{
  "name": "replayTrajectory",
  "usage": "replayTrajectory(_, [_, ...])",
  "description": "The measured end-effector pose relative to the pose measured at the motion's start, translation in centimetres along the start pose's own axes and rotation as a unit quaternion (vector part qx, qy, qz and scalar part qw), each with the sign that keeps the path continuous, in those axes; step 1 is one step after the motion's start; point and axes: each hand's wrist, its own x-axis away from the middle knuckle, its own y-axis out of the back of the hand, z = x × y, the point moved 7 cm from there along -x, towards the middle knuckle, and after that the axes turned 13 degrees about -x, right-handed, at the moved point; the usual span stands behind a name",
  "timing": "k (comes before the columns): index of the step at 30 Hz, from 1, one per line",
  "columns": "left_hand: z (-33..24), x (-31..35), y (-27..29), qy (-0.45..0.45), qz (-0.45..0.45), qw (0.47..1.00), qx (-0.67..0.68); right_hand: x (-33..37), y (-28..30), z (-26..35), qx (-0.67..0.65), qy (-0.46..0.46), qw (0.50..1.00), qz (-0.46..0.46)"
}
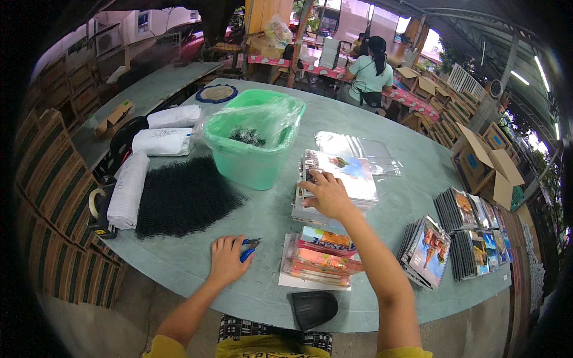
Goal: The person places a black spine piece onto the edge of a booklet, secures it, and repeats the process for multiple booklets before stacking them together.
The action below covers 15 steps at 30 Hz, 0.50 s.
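My left hand (228, 260) rests on the table, closed round a small pair of cutting pliers with blue handles (245, 256), whose jaws point right. My right hand (327, 194) lies with spread fingers on a stack of glossy printed sheets (357, 179), its fingertips near the left edge. Just below that stack stand small colourful packs (322, 265) on a white sheet. Clear plastic sleeves (382, 156) lie beyond the stack. Left of my hands spreads a broad mat of black spiral binding coils (185, 197).
A green bin (250, 164) with clear plastic and black coils stands behind. White rolled bundles (128, 191) and a tape dispenser (102, 206) line the left edge. Spiral-bound notebooks (427, 250) and an open carton (486, 167) are at right. A black scoop-like piece (313, 309) lies near the front edge.
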Motion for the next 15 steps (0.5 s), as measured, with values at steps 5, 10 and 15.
replayTrajectory(5, [0.3, 0.2, 0.3, 0.009, -0.002, 1.000, 0.005, 0.9, -0.3, -0.7, -0.024, 0.036, 0.997, 0.071])
replayTrajectory(10, [0.1, 0.1, 0.2, 0.008, -0.002, 1.000, 0.021, 1.5, -0.6, -0.1, 0.105, 0.078, 0.989, 0.063])
replayTrajectory(15, [0.0, 0.0, 0.2, 0.006, -0.007, 1.000, 0.014, 0.9, 0.5, -0.7, 0.064, 0.095, 0.993, 0.009])
